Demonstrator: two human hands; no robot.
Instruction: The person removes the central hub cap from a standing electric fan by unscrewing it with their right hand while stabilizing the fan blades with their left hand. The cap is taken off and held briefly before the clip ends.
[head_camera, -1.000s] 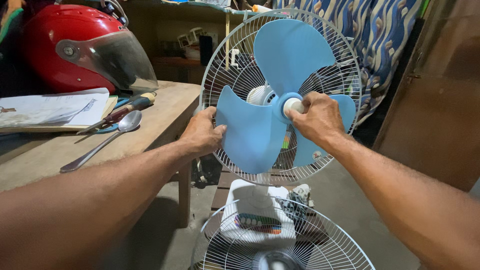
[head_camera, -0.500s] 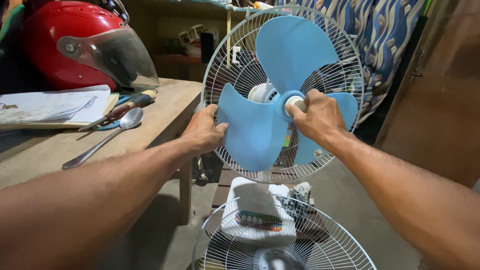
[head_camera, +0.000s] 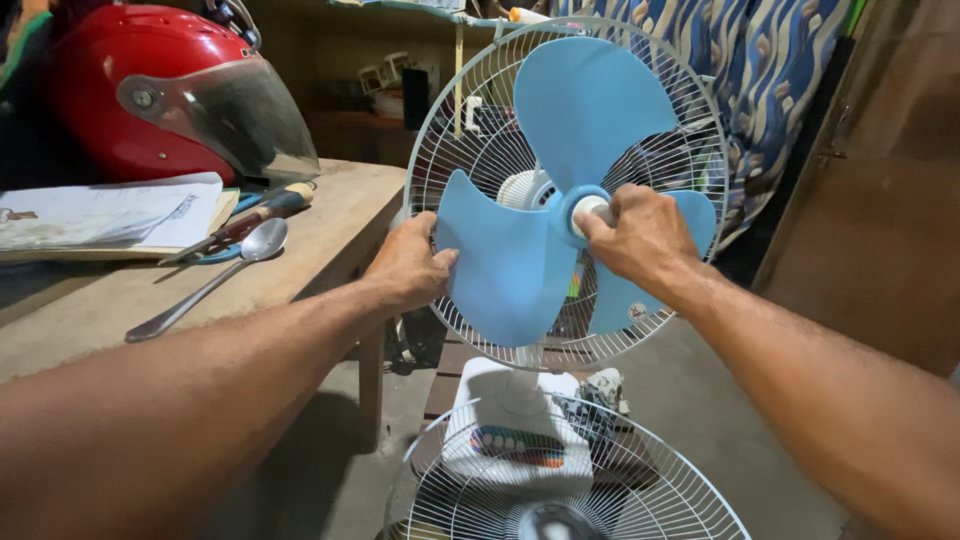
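A table fan stands in front of me with its light blue three-blade propeller (head_camera: 585, 105) exposed against the white wire rear guard (head_camera: 690, 120). My left hand (head_camera: 412, 265) grips the edge of the lower-left blade (head_camera: 500, 265). My right hand (head_camera: 640, 240) is closed on the white hub cap (head_camera: 590, 208) at the propeller's centre. The fan's white base (head_camera: 500, 415) with coloured buttons sits below, and the loose front wire guard (head_camera: 560, 480) lies in front of it.
A wooden table (head_camera: 330, 215) on the left carries a red helmet (head_camera: 150, 90) with a visor, papers (head_camera: 100, 215), a spoon (head_camera: 215, 275) and a screwdriver (head_camera: 255, 215). A patterned blue cloth (head_camera: 770, 70) hangs behind the fan, with a brown wooden door (head_camera: 880, 200) on the right.
Almost nothing has moved. Both hands keep their grips, and the view shifts slightly.
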